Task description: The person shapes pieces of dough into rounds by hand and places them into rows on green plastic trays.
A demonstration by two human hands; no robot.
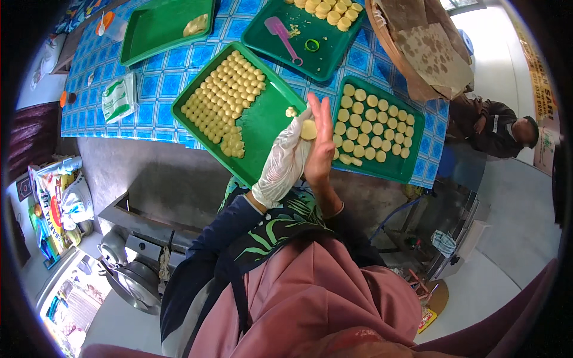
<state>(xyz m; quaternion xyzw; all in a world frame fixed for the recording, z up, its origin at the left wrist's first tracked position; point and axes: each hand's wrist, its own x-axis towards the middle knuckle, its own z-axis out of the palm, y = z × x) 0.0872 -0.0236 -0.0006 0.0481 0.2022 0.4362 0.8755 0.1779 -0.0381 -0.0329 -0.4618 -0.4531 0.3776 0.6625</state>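
My two hands meet over the near edge of a green tray [279, 101]. A round, flat pale-yellow dough piece [308, 129] is between them. My left hand [282, 156], in a thin white plastic glove, is closed on it from the left. My right hand [323, 142] is bare, its fingers stretched out and its palm against the other side. Rows of small dough balls [222, 89] fill the tray's left part, and a small crumbly lump [290, 111] lies beside my gloved fingertips. To the right, a second green tray [412, 164] holds rows of flattened dough rounds [377, 129].
At the back, a green tray [262, 45] carries stacked rounds, a pink spatula [280, 34] and a green ring cutter [311, 45]. Another tray [156, 30] holds a dough lump [196, 25]. A plastic packet [119, 98] lies on the blue checked tablecloth [156, 122]. Someone [500, 126] sits at the right.
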